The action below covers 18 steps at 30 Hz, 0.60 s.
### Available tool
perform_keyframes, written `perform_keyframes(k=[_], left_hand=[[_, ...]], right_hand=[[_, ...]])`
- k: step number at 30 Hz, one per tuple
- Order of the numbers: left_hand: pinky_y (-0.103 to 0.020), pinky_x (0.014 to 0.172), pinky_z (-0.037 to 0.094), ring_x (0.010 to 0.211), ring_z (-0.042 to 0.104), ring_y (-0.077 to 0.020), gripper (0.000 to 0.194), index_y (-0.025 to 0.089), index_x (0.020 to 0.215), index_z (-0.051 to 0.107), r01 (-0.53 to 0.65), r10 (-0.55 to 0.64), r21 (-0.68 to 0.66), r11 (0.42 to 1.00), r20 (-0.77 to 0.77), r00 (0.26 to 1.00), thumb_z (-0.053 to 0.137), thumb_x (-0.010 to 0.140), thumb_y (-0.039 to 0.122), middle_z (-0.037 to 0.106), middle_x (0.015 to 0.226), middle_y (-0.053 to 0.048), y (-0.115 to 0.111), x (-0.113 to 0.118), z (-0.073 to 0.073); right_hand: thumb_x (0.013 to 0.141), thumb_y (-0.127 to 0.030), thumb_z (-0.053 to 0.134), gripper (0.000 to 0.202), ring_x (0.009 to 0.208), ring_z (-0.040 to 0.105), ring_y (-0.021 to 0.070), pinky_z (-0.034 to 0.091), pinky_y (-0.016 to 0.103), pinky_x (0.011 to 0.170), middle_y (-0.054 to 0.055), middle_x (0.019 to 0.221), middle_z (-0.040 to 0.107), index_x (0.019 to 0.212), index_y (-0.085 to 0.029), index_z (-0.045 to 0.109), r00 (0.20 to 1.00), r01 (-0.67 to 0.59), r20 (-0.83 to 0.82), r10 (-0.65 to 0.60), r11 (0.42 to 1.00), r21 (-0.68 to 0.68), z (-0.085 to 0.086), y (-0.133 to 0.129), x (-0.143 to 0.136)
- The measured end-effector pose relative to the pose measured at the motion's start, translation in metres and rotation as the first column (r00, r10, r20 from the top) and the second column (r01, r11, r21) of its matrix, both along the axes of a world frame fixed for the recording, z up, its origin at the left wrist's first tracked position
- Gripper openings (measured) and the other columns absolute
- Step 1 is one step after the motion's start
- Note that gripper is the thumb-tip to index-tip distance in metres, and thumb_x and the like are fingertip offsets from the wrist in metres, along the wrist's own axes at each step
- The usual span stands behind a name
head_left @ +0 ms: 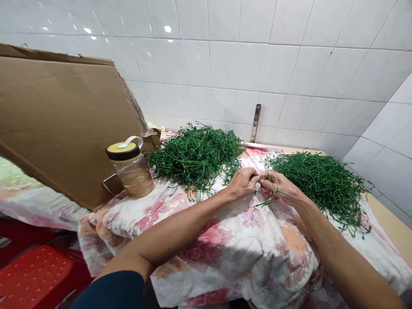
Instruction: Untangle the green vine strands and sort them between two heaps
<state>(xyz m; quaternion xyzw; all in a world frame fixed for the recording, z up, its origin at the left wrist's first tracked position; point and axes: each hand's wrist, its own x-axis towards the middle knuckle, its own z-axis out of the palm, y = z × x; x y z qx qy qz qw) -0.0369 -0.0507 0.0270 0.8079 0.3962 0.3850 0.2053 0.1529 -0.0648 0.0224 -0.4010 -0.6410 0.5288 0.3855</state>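
My left hand [243, 183] and my right hand [280, 187] meet at the middle of the cloth-covered table, fingertips nearly touching. Both are closed in a pinch on thin green stems [268, 201], whose ends hang below the fingers. A large heap of green stems [196, 156] lies behind and to the left of my left hand. To the right of my right hand lies a second green heap [318, 182]. Under both heaps spreads a white cloth with pink and orange flowers [206, 240].
A clear jar with a yellow and brown lid [133, 171] stands left of the left heap. Behind it leans a big cardboard piece [64, 124]. A red stool [35, 274] is at the lower left. A metal bracket [255, 123] stands against the tiled wall [222, 64].
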Motion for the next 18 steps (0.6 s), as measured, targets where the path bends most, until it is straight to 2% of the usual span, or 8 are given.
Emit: perform_keyframes(k=[4, 7, 12, 15, 18], left_hand=[[-0.026, 0.064, 0.037, 0.065, 0.052, -0.0134, 0.024, 0.016, 0.082, 0.07, 0.005, -0.001, -0.11, 0.994, 0.038, 0.999, 0.055, 0.091, 0.032, 0.065, 0.071, -0.001, 0.002, -0.001, 0.001], [-0.025, 0.06, 0.035, 0.064, 0.051, -0.0132, 0.027, 0.015, 0.078, 0.069, 0.005, 0.005, -0.183, 0.983, 0.055, 0.998, 0.056, 0.089, 0.036, 0.061, 0.067, 0.001, 0.006, -0.002, -0.001], [-0.024, 0.059, 0.034, 0.063, 0.049, -0.0125, 0.03, 0.015, 0.077, 0.068, 0.03, -0.005, -0.25, 0.968, 0.099, 0.995, 0.056, 0.086, 0.041, 0.057, 0.066, 0.002, 0.012, -0.002, -0.007], [-0.024, 0.058, 0.033, 0.063, 0.048, -0.0122, 0.031, 0.015, 0.076, 0.067, 0.031, 0.001, -0.266, 0.963, 0.119, 0.993, 0.056, 0.085, 0.042, 0.057, 0.067, 0.002, 0.015, -0.002, -0.009], [-0.024, 0.056, 0.032, 0.061, 0.044, -0.0111, 0.029, 0.015, 0.073, 0.064, 0.033, 0.018, -0.298, 0.954, 0.167, 0.986, 0.056, 0.084, 0.041, 0.053, 0.064, 0.003, 0.016, -0.001, -0.01]], right_hand=[[0.078, -0.06, 0.078, 0.047, 0.053, 0.045, 0.0103, 0.033, 0.023, 0.045, -0.001, 0.068, 0.057, 0.088, -0.018, 0.06, 0.999, -0.023, 0.026, 0.023, 1.0, -0.017, 0.004, -0.001, 0.003], [0.079, -0.057, 0.076, 0.043, 0.054, 0.049, 0.012, 0.037, 0.024, 0.046, -0.001, 0.071, 0.059, 0.093, -0.019, 0.061, 0.998, 0.0, 0.069, 0.001, 1.0, -0.014, 0.009, -0.005, 0.003], [0.077, -0.042, 0.076, 0.032, 0.063, 0.055, 0.0148, 0.043, 0.026, 0.052, 0.002, 0.079, 0.064, 0.092, -0.02, 0.061, 0.992, 0.045, 0.111, -0.057, 0.993, 0.105, 0.009, -0.008, -0.001], [0.079, -0.042, 0.072, 0.027, 0.061, 0.052, 0.0145, 0.04, 0.026, 0.052, 0.001, 0.075, 0.062, 0.087, -0.02, 0.061, 0.981, 0.117, 0.135, -0.14, 0.979, 0.166, 0.001, -0.003, -0.006], [0.084, -0.045, 0.067, 0.025, 0.057, 0.051, 0.0142, 0.038, 0.026, 0.053, -0.001, 0.067, 0.058, 0.084, -0.02, 0.063, 0.941, 0.202, 0.21, -0.264, 0.94, 0.274, -0.004, 0.001, -0.009]])
